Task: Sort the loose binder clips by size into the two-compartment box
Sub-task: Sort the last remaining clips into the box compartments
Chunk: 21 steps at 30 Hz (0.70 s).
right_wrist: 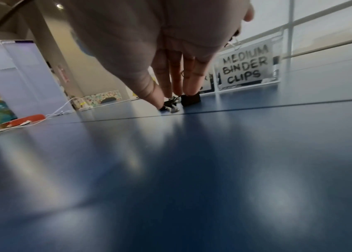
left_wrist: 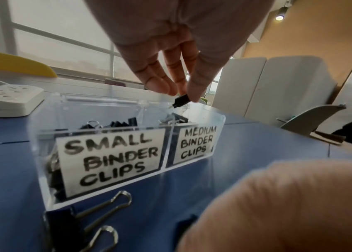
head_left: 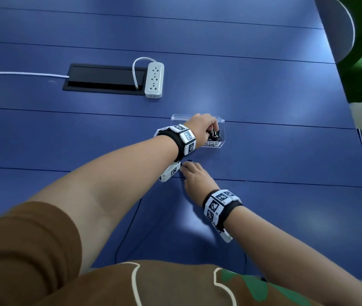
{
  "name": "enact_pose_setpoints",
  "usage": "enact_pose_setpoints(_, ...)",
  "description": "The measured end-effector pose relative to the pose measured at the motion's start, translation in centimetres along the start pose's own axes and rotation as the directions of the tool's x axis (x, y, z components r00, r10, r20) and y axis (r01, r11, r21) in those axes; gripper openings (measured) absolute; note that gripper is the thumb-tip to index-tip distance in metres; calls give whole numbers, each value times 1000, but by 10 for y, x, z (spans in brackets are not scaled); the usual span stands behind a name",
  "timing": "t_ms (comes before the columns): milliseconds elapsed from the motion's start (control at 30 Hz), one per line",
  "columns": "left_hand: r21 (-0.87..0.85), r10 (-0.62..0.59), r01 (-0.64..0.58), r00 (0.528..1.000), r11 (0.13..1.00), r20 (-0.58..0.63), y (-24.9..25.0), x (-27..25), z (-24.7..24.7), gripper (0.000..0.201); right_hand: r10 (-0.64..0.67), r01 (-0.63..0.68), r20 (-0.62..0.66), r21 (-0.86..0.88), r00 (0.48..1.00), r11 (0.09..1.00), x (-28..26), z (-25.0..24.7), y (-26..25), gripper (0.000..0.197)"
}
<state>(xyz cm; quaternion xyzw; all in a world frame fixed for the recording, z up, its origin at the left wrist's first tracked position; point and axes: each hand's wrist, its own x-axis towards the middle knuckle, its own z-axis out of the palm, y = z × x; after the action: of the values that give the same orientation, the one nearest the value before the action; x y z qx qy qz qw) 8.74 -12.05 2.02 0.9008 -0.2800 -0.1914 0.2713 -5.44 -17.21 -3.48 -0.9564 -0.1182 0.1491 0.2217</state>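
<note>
Black clip [left_wrist: 180, 101] in left hand [head_left: 202, 127] over box [left_wrist: 110, 129]

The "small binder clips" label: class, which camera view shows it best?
The left wrist view: the small label faces the camera, fully readable. In the head view the left hand hides it; the right wrist view shows only the medium label.

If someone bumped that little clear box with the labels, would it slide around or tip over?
The clear box looks like thin, light plastic on a glossy blue table, so a bump would probably slide it. It sits low and wide, with binder clips inside, so tipping seems unlikely. The left hand holds a clip above it without bracing it.
</note>
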Motion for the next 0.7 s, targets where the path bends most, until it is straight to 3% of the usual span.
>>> enact_pose_setpoints(133,13,-56,55,996,998,73,-1,-1,6,37,68,-66,-23,97,997,993,-1,2,2,35)
enact_pose_setpoints(267,-100,-54,39,987,994,-154,-13,-21,1,31,105,-94,-81,129,991,987,-8,-8,9,25)
enact_pose_setpoints(400,-226,-308,248,908,942,-284,-47,-58,8,16,151,-117,-205,167,967,979,-1,-14,12,33)
enact_pose_setpoints(467,-266,-419,349,862,899,-285,-62,-79,18,13,175,-143,-178,181,968,973,7,-16,10,43)
enact_pose_setpoints(533,-265,-485,422,838,867,-250,-70,-93,28,13,172,-153,-105,171,979,973,15,-15,11,38)
enact_pose_setpoints(700,-263,-465,412,866,872,-183,-75,-98,43,33,183,-175,-32,174,983,969,19,-14,17,15)
